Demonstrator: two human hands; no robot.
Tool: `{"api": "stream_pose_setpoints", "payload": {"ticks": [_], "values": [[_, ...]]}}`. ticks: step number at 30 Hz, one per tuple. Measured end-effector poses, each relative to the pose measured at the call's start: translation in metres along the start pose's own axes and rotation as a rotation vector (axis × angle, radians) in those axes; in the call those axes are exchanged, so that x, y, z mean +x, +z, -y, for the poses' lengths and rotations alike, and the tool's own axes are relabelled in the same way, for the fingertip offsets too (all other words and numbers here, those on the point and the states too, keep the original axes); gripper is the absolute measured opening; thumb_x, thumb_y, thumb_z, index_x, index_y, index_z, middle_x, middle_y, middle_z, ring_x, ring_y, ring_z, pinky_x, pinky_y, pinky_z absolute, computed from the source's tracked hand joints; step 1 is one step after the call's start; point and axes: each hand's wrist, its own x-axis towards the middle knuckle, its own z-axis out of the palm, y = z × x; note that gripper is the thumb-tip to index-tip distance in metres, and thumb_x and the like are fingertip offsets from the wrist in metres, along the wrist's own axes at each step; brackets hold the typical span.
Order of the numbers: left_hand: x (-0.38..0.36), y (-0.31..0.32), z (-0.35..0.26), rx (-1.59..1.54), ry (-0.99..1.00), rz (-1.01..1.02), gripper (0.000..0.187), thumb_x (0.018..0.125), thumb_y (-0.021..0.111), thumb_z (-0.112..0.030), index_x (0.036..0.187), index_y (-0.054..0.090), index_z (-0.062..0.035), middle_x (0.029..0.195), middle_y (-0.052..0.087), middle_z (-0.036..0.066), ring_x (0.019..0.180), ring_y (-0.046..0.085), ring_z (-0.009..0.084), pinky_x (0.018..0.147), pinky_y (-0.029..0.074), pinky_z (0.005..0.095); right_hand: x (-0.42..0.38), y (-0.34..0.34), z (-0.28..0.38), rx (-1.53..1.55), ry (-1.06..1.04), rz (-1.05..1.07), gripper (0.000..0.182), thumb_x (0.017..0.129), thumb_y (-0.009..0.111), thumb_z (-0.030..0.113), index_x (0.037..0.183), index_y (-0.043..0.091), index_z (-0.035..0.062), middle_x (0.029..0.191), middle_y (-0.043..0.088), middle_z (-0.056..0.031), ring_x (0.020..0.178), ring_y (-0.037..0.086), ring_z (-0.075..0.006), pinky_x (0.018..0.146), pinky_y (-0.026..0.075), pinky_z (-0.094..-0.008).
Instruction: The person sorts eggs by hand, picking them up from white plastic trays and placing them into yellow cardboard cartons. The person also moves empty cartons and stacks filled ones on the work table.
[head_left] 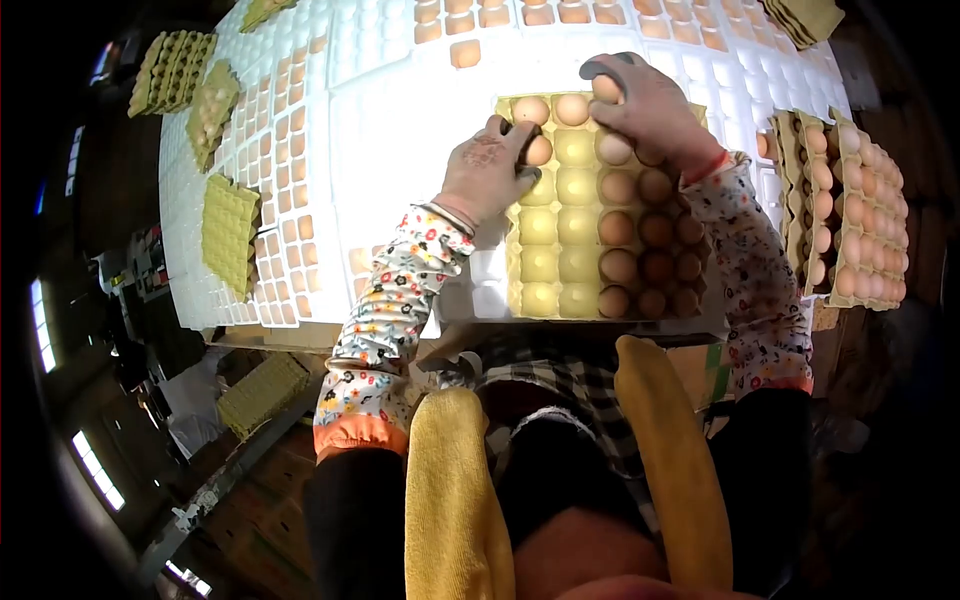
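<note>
A yellowish egg tray [558, 190] lies in front of me, its right-hand columns filled with brown eggs [620, 266]. Many cups in its left and middle columns hold nothing. My left hand [485, 172], in a thin glove, has its thumb and fingers closed around an egg [539, 151] at the tray's upper left. Two more eggs [572, 109] sit in the far row. My right hand [650, 108], also gloved, grips an egg [606, 89] over the tray's far right part and partly hides the cups below. Beneath it shows a paler egg [614, 149].
White plastic trays [385, 130] cover the table, several with eggs in their pockets. Stacked egg-filled trays [868, 215] stand at the right. Fibre trays [228, 235] lie along the left edge, with a stack [172, 75] behind. Another fibre stack [265, 392] sits below left.
</note>
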Motion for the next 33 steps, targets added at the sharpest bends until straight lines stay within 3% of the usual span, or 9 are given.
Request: {"api": "stream_pose_setpoints", "payload": {"ticks": [4,7,8,10,12,18,24,29,33], "values": [[-0.014,-0.013,0.019,-1.237,-0.516,-0.07,0.039,0.079,0.072,-0.009,0.116,0.061,-0.002,0.101,0.062,0.009,0.084,0.061,0.014,0.067,0.051,0.0246,0.017,0.023,0.038,-0.645,0.087,0.278,0.041,0.077,0.071,0.026,0.114,0.06,0.0102,0.127,0.048,-0.013,0.109,0.054,-0.0326,0.088,0.05,-0.0402],[-0.002,-0.019,0.035,-1.529,-0.4,-0.198,0.038,0.082,0.063,0.002,0.119,0.057,-0.0027,0.103,0.061,0.01,0.084,0.061,0.013,0.066,0.053,0.025,0.023,0.021,0.039,-0.567,0.081,0.315,0.038,0.077,0.071,0.023,0.111,0.06,0.0081,0.126,0.049,-0.0117,0.109,0.052,-0.0326,0.088,0.05,-0.0402],[0.01,-0.026,0.039,-1.279,-0.444,-0.011,0.04,0.08,0.066,-0.004,0.119,0.058,-0.0056,0.108,0.061,0.012,0.088,0.064,0.019,0.07,0.055,0.0306,0.021,0.018,0.039,-0.57,0.022,0.286,0.034,0.082,0.066,0.022,0.113,0.063,0.0096,0.122,0.052,-0.012,0.106,0.056,-0.0319,0.085,0.054,-0.0367],[0.028,-0.039,0.018,-0.15,-0.007,-0.056,0.046,0.079,0.071,-0.027,0.12,0.059,-0.0104,0.114,0.058,0.016,0.097,0.061,0.0254,0.082,0.051,0.0386,0.022,0.026,0.034,-0.566,0.032,0.226,0.036,0.076,0.068,0.031,0.106,0.064,0.0122,0.122,0.052,-0.0101,0.103,0.055,-0.0342,0.084,0.052,-0.0409],[0.056,-0.03,0.012,0.248,0.04,0.229,0.043,0.076,0.07,-0.038,0.11,0.061,-0.0136,0.128,0.051,0.019,0.118,0.052,0.0309,0.096,0.044,0.0417,0.023,0.029,0.04,-0.581,0.08,0.222,0.037,0.075,0.069,0.03,0.107,0.063,0.0131,0.125,0.05,-0.0099,0.104,0.054,-0.0357,0.085,0.051,-0.042],[-0.016,-0.042,0.06,-0.418,-0.12,-0.013,0.064,0.07,0.074,-0.051,0.12,0.06,-0.0145,0.13,0.045,0.019,0.113,0.055,0.0366,0.101,0.042,0.0422,0.027,0.015,0.044,-0.364,0.199,0.205,0.041,0.071,0.076,0.029,0.106,0.064,0.0101,0.118,0.058,-0.0087,0.096,0.061,-0.0303,0.084,0.05,-0.0398],[-0.157,-0.076,0.244,0.049,-0.413,-0.155,0.057,0.068,0.08,-0.036,0.117,0.063,-0.0139,0.134,0.044,0.017,0.113,0.054,0.0352,0.092,0.05,0.0423,0.006,0.063,0.119,0.429,0.316,0.008,0.039,0.073,0.077,0.021,0.106,0.063,0.0046,0.098,0.063,-0.011,0.085,0.063,-0.0244,0.078,0.051,-0.0321],[-0.119,-0.095,0.358,0.378,0.059,0.25,0.047,0.077,0.071,-0.024,0.121,0.055,-0.0195,0.136,0.043,0.013,0.111,0.052,0.0334,0.086,0.05,0.041,0.067,0.187,0.239,0.02,-0.132,0.183,0.049,0.072,0.079,0.029,0.114,0.062,0.012,0.121,0.056,-0.0152,0.106,0.059,-0.032,0.089,0.05,-0.0395],[-0.082,-0.116,0.376,0.184,-0.002,0.386,0.033,0.083,0.063,-0.02,0.116,0.062,-0.0191,0.134,0.048,0.015,0.104,0.061,0.0305,0.089,0.05,0.0369,0.131,0.275,0.268,-0.346,-0.211,0.52,0.05,0.08,0.071,0.032,0.127,0.058,0.0216,0.145,0.037,-0.0168,0.118,0.052,-0.0342,0.098,0.047,-0.0404]]}}
